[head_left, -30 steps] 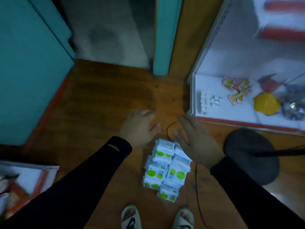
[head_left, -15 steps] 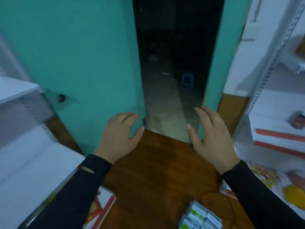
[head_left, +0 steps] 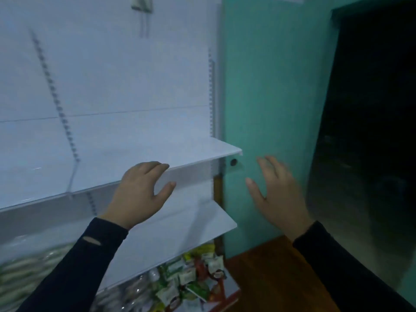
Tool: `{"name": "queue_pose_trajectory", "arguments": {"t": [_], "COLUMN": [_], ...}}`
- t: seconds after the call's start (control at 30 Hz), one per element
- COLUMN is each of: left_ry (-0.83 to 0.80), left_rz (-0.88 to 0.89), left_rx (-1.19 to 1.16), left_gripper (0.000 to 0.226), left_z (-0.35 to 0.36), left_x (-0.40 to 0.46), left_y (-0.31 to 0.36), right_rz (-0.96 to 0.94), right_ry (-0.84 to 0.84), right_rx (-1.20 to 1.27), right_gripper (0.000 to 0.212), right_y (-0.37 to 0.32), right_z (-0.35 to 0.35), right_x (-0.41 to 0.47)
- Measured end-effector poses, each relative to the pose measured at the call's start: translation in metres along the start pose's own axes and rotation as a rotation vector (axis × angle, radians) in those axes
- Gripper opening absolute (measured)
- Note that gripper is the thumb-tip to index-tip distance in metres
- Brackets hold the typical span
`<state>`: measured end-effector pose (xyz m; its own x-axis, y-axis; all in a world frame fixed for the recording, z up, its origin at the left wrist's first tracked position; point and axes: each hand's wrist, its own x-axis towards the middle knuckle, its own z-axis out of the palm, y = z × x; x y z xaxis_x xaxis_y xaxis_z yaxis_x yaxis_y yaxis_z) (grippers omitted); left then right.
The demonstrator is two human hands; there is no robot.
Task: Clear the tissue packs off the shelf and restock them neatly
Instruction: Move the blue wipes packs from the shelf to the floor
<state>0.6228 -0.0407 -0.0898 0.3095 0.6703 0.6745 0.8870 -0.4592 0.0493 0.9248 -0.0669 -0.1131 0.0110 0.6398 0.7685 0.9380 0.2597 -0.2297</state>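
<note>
A bare white shelf [head_left: 126,161] fills the left half of the view, with a second white shelf [head_left: 180,228] below it. My left hand [head_left: 139,194] hovers at the upper shelf's front edge, fingers spread and holding nothing. My right hand [head_left: 279,194] is raised in front of the teal door, open and blurred, also holding nothing. No tissue packs are in view.
A teal door [head_left: 270,109] stands right of the shelving, beside a dark doorway [head_left: 371,131]. Small wrapped snack packets [head_left: 191,275] lie on the bottom shelf. Pale blurred goods [head_left: 27,269] sit at the lower left. Wooden floor [head_left: 265,278] shows at the bottom.
The view swung up and left from the tissue pile on the floor, past the doorway, to the white shelves. Both hands rose with it, still holding nothing.
</note>
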Motion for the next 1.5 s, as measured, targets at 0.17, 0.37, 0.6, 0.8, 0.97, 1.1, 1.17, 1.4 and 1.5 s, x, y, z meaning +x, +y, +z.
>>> {"name": "queue_pose_trajectory", "arguments": {"t": [0.17, 0.37, 0.6, 0.8, 0.97, 1.1, 1.17, 1.4, 1.5], "left_ry": [0.063, 0.068, -0.019, -0.083, -0.191, -0.282, -0.305, -0.441, -0.484], "left_rz": [-0.219, -0.474, -0.651, -0.755, -0.849, -0.938, -0.967, -1.028, -1.020], "left_rx": [0.192, 0.422, 0.579, 0.627, 0.668, 0.685, 0.687, 0.565, 0.459], "left_gripper": [0.060, 0.060, 0.063, 0.064, 0.055, 0.055, 0.055, 0.051, 0.057], "left_z": [-0.100, -0.219, -0.295, -0.310, -0.310, -0.310, -0.309, -0.309, -0.304], "left_x": [-0.074, -0.180, -0.264, -0.291, -0.297, -0.296, -0.297, -0.297, -0.302], "left_y": [-0.126, -0.274, -0.390, -0.474, -0.539, -0.591, -0.616, -0.699, -0.729], "right_rz": [-0.223, -0.406, -0.565, -0.719, -0.910, -1.012, -1.031, -1.036, -0.976], "right_ry": [-0.075, -0.180, -0.281, -0.385, -0.461, -0.562, -0.608, -0.845, -0.891], "right_rx": [0.223, 0.451, 0.605, 0.700, 0.723, 0.700, 0.674, 0.676, 0.693], "right_gripper": [0.059, 0.064, 0.065, 0.070, 0.061, 0.063, 0.067, 0.083, 0.082], "right_y": [-0.167, -0.382, -0.569, -0.683, -0.766, -0.826, -0.853, -0.928, -0.945], "right_z": [0.075, 0.162, 0.233, 0.291, 0.340, 0.380, 0.402, 0.460, 0.478], "right_x": [0.037, 0.049, 0.042, 0.047, 0.064, 0.087, 0.094, 0.086, 0.079]}}
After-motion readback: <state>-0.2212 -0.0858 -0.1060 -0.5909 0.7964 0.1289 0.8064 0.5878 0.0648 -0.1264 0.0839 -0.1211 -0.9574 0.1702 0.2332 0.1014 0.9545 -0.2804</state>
